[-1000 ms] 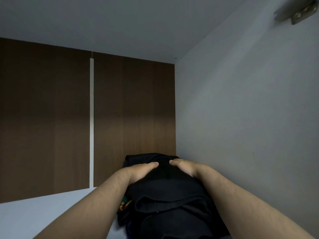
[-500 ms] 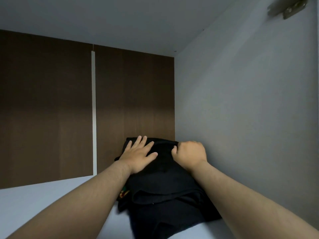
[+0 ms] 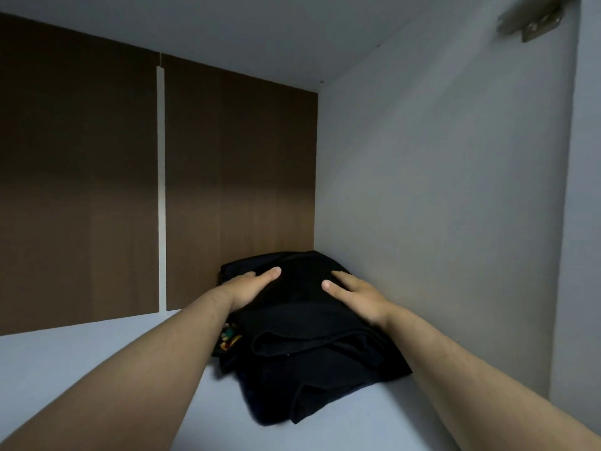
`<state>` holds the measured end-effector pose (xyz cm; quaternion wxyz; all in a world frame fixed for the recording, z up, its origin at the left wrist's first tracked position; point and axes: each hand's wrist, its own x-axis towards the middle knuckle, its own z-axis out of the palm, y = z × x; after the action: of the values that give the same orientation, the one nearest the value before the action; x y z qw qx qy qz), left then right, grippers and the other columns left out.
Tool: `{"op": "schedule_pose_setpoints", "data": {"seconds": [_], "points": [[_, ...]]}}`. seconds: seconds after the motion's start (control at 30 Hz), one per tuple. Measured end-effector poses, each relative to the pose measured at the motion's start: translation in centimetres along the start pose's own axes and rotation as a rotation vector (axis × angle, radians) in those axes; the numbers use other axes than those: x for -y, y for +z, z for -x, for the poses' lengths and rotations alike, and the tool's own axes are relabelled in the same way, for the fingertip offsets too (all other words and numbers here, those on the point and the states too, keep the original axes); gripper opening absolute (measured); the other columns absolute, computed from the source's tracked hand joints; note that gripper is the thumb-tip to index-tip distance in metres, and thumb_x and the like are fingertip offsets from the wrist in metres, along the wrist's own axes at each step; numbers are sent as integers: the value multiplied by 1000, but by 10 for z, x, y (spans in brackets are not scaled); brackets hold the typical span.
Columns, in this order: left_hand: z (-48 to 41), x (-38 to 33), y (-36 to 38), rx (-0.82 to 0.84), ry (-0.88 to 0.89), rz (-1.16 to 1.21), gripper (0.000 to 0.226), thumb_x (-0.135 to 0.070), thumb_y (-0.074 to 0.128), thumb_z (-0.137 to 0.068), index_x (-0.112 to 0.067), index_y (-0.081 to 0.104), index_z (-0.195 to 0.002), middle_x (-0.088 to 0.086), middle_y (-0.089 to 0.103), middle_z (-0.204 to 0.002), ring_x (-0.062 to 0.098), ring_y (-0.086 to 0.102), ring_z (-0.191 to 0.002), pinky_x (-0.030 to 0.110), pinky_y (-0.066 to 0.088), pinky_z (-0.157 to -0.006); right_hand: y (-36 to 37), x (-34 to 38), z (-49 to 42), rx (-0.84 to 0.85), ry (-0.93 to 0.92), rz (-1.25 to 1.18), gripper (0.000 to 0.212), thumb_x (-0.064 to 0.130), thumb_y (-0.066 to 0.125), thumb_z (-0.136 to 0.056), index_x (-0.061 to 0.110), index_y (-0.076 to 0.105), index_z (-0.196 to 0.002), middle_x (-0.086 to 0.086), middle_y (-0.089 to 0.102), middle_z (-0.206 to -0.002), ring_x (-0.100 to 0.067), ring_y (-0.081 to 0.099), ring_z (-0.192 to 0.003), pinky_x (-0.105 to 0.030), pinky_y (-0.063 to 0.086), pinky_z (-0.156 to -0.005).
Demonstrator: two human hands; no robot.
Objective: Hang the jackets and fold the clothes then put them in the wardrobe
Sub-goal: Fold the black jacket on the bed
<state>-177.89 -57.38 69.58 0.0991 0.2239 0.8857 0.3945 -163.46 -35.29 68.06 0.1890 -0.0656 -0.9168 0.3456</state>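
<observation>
The stack of folded black clothes (image 3: 312,353) stood on the pale shelf (image 3: 97,369) of the wardrobe compartment. It was set towards the rear right corner, close beside the grey side wall (image 3: 439,190) and near the brown back panel (image 3: 81,190). Whether it touched either could not be told. The left hand (image 3: 250,288) lay against the upper left flank of the stack with its thumb stretched across the top. Its fingers were largely hidden, and no pinch of cloth was evident. The right hand (image 3: 354,292) rested flat on the top right, fingers straight and relaxed, gripping nothing. The fabric was judged soft and limp, light to moderate in weight, neither fragile nor slippery. It looked liable to slump or unfold if lifted by one edge, since loose folds already sagged at the near end and overhung the lower layers. The soundest hold would be with both palms at opposite flanks, or beneath the bottom layer, so that the pile moves as one. As to contents, the compartment held this one stack only, so far as visible. A small multicoloured item (image 3: 229,338) showed at its left side under the black layers, and its nature could not be determined. A metal hinge (image 3: 533,22) was fixed high on the right wall.
</observation>
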Motion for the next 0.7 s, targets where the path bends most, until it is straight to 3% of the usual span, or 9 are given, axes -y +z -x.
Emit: {"op": "schedule_pose_setpoints", "data": {"seconds": [0.3,0.43,0.53,0.6,0.7], "points": [[5,13,1,-62,132,-100,89,-81,26,-88,-26,19,-158,1,9,-166,23,6,-153,45,10,-122,3,-3,22,-66,79,156,71,65,37,-97,30,25,-157,8,15,-166,-10,7,-153,-38,7,-125],[33,15,-5,-40,160,-217,79,-69,21,-97,-19,13,-159,1,7,-166,20,4,-153,40,6,-122,-2,6,53,-18,97,458,60,49,20,-107,20,17,-160,-1,14,-167,-16,11,-153,-35,12,-124],[62,14,-12,-80,140,-368,64,-52,22,-105,-11,28,-154,9,27,-161,25,25,-148,36,22,-119,-14,24,82,-141,141,667,51,48,23,-105,19,39,-144,-14,48,-143,-34,48,-131,-41,40,-103],[87,9,-17,-153,183,-443,46,-36,29,-108,-11,48,-142,11,50,-147,28,47,-133,33,37,-108,-22,33,104,-188,93,799,40,41,36,-102,19,41,-135,-13,54,-125,-36,56,-115,-38,43,-84],[129,-1,-13,-218,321,-419,39,-18,38,-104,-30,57,-136,1,63,-131,20,60,-115,31,47,-101,-37,38,145,-178,-1,877,47,23,51,-91,22,36,-136,-10,51,-120,-35,54,-110,-35,39,-74]]}}
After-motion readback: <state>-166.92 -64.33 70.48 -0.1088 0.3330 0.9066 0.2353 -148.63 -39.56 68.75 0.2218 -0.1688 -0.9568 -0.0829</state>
